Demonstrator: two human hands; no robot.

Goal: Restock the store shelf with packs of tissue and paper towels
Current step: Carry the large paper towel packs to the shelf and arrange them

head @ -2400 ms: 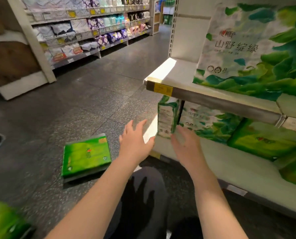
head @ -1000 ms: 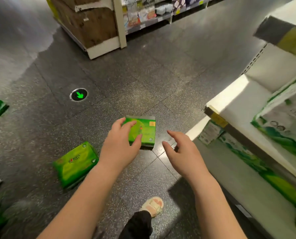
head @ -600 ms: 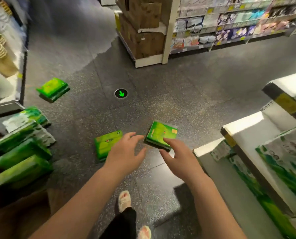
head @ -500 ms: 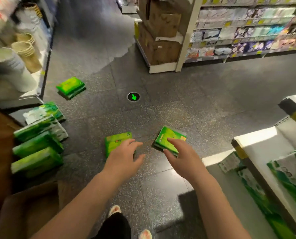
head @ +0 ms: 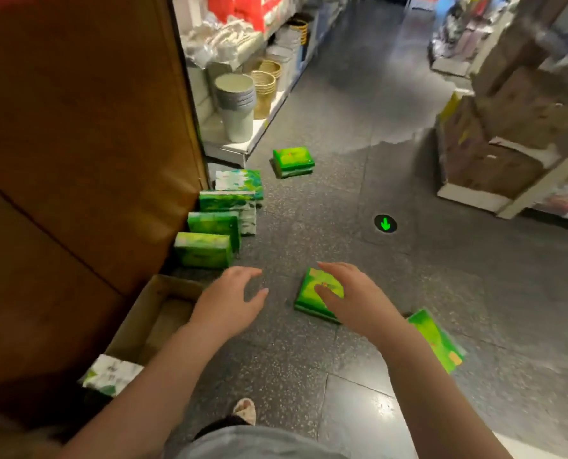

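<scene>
The right hand [head: 352,298] reaches down over a green tissue pack [head: 312,298] lying flat on the dark speckled floor [head: 441,293], fingers spread and loosely bent above its top face; whether the fingertips touch the wrapper cannot be told. The left hand [head: 231,301] hovers at 9 o'clock of that pack, apart from it, fingers spread and holding nothing. No writing on the pack can be read; only a small orange patch shows near its far edge.

A second green pack [head: 436,341] lies tilted at 4 o'clock of the first, partly behind the right forearm, with an orange patch on its near corner. A third [head: 292,160] sits alone at 12 o'clock, well apart. At 10 o'clock a row of green-and-white packs [head: 216,223] stands along the foot of a brown cardboard wall [head: 77,160]. An open cardboard box [head: 156,313] lies just beside the left hand at 8 o'clock, with a white-and-green pack [head: 110,376] at its near edge.

A round floor marker with a green arrow [head: 385,223] lies at 1 o'clock. Open floor runs from there up the aisle, between a low shelf of stacked buckets [head: 236,104] on the left and stacked brown cartons [head: 494,144] on the right.
</scene>
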